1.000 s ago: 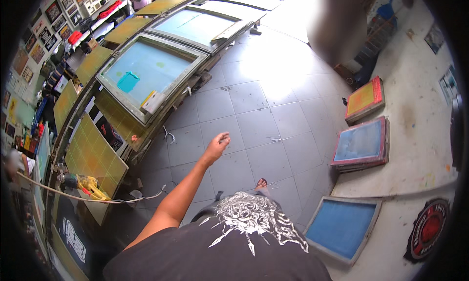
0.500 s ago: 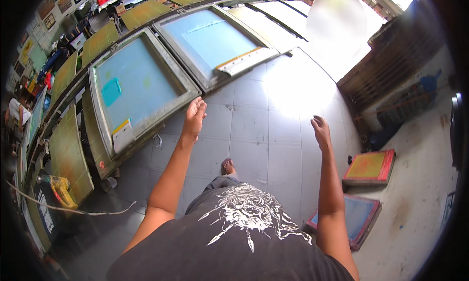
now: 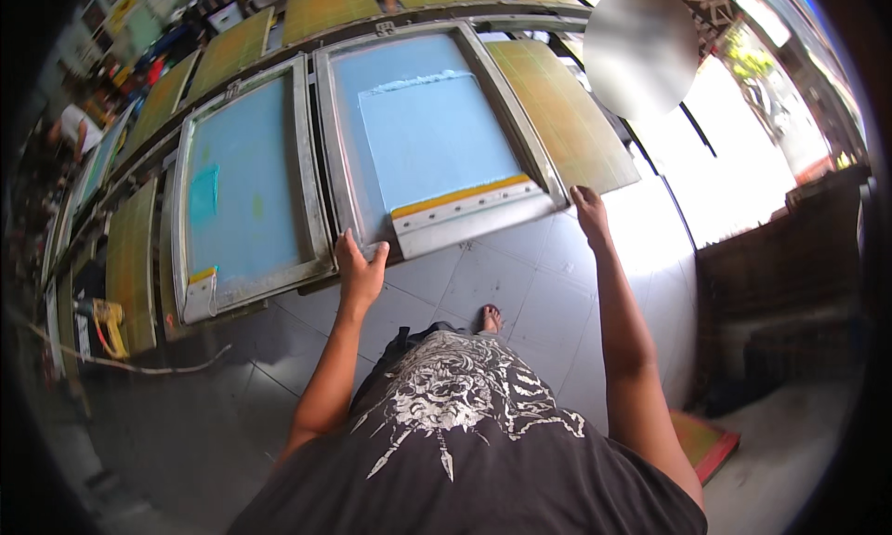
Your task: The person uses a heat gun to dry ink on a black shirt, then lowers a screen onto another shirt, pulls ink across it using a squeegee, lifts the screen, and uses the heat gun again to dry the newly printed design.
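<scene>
A metal-framed screen-printing screen [image 3: 483, 98] with pale blue mesh lies in front of me, a thick line of light blue ink across its far part. Along its near side rests a squeegee [image 3: 469, 214] with a metal holder and a yellow-orange blade. My left hand [image 3: 360, 273] is at the frame's near left corner, open, thumb spread from the fingers. At the near right corner is my right hand [image 3: 592, 219], its fingertips by the frame edge; the fingers look loosely apart, not wrapped round it.
To the left lies a second screen [image 3: 255, 163] with a turquoise ink patch and a small squeegee [image 3: 200, 293]. Yellowish printing boards [image 3: 557, 107] line the long table. A yellow heat gun [image 3: 110, 329] with a cord sits at far left. A red-edged screen [image 3: 701, 447] lies low at right.
My view has turned right and come nearer the screen with the large squeegee. Both hands have gone from free air above the floor to that screen's near corners.
</scene>
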`<action>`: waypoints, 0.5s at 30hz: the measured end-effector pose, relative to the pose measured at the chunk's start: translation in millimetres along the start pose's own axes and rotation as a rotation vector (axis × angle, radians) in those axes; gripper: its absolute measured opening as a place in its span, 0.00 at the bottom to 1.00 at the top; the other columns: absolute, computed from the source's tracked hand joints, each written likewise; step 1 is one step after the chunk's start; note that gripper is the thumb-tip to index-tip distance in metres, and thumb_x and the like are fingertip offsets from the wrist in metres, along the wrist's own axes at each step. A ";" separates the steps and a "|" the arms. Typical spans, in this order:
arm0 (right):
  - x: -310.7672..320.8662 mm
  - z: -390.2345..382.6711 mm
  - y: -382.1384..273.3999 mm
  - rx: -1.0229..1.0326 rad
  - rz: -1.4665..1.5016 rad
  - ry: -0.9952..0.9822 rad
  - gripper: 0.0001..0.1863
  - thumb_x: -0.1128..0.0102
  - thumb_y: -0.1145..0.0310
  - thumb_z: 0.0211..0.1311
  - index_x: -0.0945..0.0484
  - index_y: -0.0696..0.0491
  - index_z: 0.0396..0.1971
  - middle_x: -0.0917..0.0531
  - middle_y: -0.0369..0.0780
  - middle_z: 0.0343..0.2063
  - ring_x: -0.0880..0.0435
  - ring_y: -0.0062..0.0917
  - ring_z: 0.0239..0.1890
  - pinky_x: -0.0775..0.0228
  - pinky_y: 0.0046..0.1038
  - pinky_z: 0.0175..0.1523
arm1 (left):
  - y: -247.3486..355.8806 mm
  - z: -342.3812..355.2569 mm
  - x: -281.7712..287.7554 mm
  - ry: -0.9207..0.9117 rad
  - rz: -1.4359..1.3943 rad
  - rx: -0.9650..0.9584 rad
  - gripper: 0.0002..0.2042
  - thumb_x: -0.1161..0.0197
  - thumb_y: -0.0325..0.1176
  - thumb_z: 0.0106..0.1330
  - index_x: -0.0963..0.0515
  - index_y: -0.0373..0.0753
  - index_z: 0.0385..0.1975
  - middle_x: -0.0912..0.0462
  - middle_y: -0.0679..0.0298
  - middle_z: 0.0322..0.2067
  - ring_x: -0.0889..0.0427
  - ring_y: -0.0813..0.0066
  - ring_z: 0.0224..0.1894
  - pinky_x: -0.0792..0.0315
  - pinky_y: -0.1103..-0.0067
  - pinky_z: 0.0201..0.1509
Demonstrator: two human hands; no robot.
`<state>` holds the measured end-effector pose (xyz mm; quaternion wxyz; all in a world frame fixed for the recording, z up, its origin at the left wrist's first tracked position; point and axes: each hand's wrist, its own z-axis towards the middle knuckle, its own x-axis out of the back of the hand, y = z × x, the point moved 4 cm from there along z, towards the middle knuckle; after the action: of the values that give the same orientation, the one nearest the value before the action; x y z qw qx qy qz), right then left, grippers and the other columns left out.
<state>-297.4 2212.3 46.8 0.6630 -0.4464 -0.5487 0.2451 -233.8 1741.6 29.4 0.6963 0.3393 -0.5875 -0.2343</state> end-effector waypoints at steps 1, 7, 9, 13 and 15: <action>-6.9 22.0 12.9 0.041 0.022 0.000 0.23 0.46 0.56 0.66 0.24 0.64 0.46 0.17 0.44 0.40 0.21 0.27 0.44 0.32 0.26 0.51 | 3.0 2.4 -3.9 0.027 0.088 0.029 0.39 0.42 0.50 0.63 0.49 0.25 0.63 0.48 0.36 0.63 0.51 0.42 0.67 0.53 0.61 0.70; -36.0 76.7 11.6 0.076 -0.137 -0.127 0.24 0.45 0.53 0.62 0.22 0.62 0.42 0.18 0.52 0.37 0.18 0.42 0.43 0.29 0.34 0.48 | 3.0 4.9 -8.8 0.181 0.305 0.185 0.39 0.45 0.53 0.64 0.47 0.24 0.63 0.45 0.37 0.63 0.47 0.44 0.67 0.50 0.62 0.69; -39.1 76.8 1.5 0.092 -0.238 -0.143 0.25 0.46 0.51 0.61 0.22 0.61 0.42 0.18 0.54 0.37 0.20 0.47 0.43 0.30 0.39 0.48 | 6.2 8.5 -6.8 0.246 0.228 0.254 0.38 0.45 0.53 0.64 0.45 0.23 0.61 0.42 0.38 0.62 0.43 0.45 0.66 0.47 0.64 0.69; -45.4 82.2 -13.7 0.113 -0.437 -0.235 0.25 0.45 0.51 0.60 0.22 0.61 0.40 0.20 0.54 0.37 0.22 0.48 0.42 0.31 0.42 0.46 | 8.6 9.6 -15.3 0.294 0.460 0.255 0.36 0.46 0.52 0.64 0.39 0.22 0.58 0.39 0.38 0.60 0.39 0.46 0.63 0.43 0.65 0.66; -47.9 83.7 -10.9 0.146 -0.450 -0.197 0.25 0.46 0.50 0.60 0.22 0.62 0.39 0.20 0.54 0.37 0.21 0.48 0.42 0.31 0.42 0.46 | 11.4 9.6 -18.1 0.343 0.479 0.275 0.35 0.46 0.52 0.64 0.37 0.22 0.57 0.36 0.38 0.59 0.37 0.45 0.62 0.42 0.64 0.65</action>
<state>-391.7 2195.0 31.7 0.6745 -0.2380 -0.6772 0.1726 -247.6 1760.3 26.7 0.7682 0.3169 -0.5508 0.0782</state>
